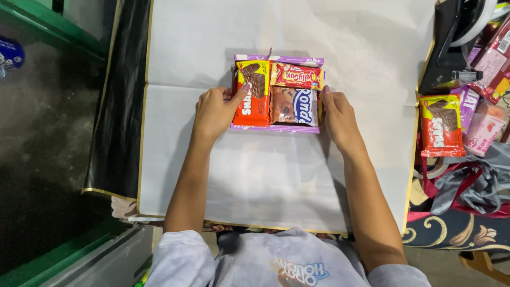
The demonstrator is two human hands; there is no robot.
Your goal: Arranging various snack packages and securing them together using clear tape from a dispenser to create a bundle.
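Both hands, left hand (215, 112) and right hand (338, 118), clamped on snack bundle (277, 93) edges (bare white paper (276, 175) around).

Bare white paper (265, 175) around snack stack (277, 93)
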